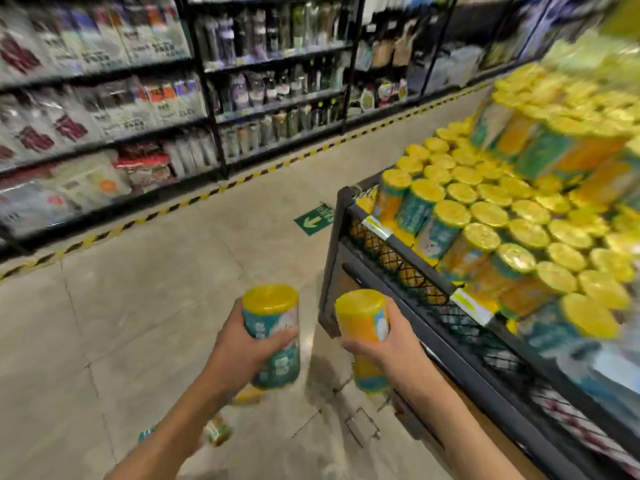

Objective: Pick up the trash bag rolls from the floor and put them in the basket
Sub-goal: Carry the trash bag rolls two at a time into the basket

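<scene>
Left hand (242, 344) was wrapped around a teal-labelled roll (273, 336), fingers curled across its front, thumb side behind. Right hand (388, 344) was clamped on an orange-labelled roll (363, 337), grip around its middle. Both rolls were off the floor, held near each other at about the same height, just short of the basket's near corner post (332, 258).

Orientation: both rolls stood roughly upright, long axis near vertical with a slight tilt, yellow caps up and toward the camera, bottoms toward the floor. That matched most of the stock in the basket, whose yellow caps also faced up.

Progress, judged from this view: mid-task. The basket (401, 244), a black wire-mesh bin at the right, was already packed with rows of yellow-capped rolls, some stacked higher at the back. The two in hand were not yet in. At least two more rolls lay on the floor (156, 289) below the left forearm: one (249, 396) just under the left wrist, another (218, 433) nearer the camera, both on their sides. A teal fragment (147, 434) at the forearm's edge could be a third; too hidden to tell.

Likely left: drop these two in, then go back down for the floor ones.

Further out: black shelving (207, 98) across the aisle, heavily blurred.
</scene>
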`<state>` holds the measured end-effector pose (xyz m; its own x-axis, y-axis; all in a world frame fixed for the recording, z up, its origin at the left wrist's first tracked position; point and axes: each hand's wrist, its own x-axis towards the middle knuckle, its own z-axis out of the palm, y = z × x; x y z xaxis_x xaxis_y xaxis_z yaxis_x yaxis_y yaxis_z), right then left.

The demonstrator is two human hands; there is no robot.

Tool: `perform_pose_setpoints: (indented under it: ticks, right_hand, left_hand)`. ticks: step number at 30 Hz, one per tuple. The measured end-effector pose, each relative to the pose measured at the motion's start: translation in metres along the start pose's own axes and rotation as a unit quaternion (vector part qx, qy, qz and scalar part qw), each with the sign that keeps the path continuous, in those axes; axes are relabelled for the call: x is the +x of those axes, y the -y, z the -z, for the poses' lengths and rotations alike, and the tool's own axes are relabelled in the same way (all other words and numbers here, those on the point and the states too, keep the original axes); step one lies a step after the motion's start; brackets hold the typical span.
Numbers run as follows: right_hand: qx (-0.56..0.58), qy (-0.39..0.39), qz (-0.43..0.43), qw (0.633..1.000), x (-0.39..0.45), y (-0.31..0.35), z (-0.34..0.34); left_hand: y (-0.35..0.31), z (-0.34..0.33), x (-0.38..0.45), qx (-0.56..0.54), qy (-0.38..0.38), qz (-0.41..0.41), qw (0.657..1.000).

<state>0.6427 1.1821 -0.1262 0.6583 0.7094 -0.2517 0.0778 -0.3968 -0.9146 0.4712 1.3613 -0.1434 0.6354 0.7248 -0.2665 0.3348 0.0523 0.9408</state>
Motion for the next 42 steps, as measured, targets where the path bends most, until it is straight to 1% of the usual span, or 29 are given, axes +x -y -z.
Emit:
perform_pose_setpoints:
  ticks: [4, 6, 10, 14, 19, 24, 28, 32, 36, 39, 42]
  right_hand:
    - [0.072, -0.089, 0.002, 0.993, -0.073, 0.033, 0.050]
    - [0.106, -0.154, 0.003, 0.982, -0.116, 0.039, 0.075]
    - [0.155, -0.288, 0.000, 0.945, -0.215, 0.033, 0.124]
    - [0.202, -0.402, 0.003, 0.893, -0.332, 0.015, 0.167]
    - [0.238, -0.527, -0.003, 0.816, -0.497, -0.020, 0.202]
    - [0.228, -0.617, 0.000, 0.753, -0.656, -0.056, 0.223]
    - [0.227, -0.706, -0.017, 0.671, -0.763, -0.088, 0.221]
    - [0.245, -0.763, -0.033, 0.597, -0.852, -0.113, 0.210]
    - [0.235, -0.816, -0.053, 0.525, -0.923, -0.130, 0.203]
    - [0.225, -0.842, -0.078, 0.484, -0.969, -0.144, 0.205]
    - [0.221, -0.863, -0.095, 0.444, -1.009, -0.158, 0.220]
  left_hand:
    - [-0.080, -0.044, -0.021, -0.016, 0.114, -0.075, 0.990]
    - [-0.113, -0.071, -0.041, -0.025, 0.172, -0.099, 0.980]
    - [-0.166, -0.136, -0.106, -0.037, 0.302, -0.141, 0.942]
    - [-0.189, -0.209, -0.194, -0.038, 0.413, -0.158, 0.896]
    - [-0.186, -0.308, -0.335, -0.021, 0.517, -0.150, 0.842]
    - [-0.165, -0.395, -0.480, -0.014, 0.617, -0.121, 0.777]
    - [-0.150, -0.447, -0.585, -0.004, 0.681, -0.105, 0.725]
    - [-0.139, -0.492, -0.682, 0.017, 0.749, -0.094, 0.656]
    - [-0.124, -0.531, -0.768, 0.028, 0.812, -0.077, 0.578]
    - [-0.113, -0.559, -0.825, 0.033, 0.844, -0.069, 0.531]
    - [-0.106, -0.593, -0.875, 0.039, 0.866, -0.066, 0.494]
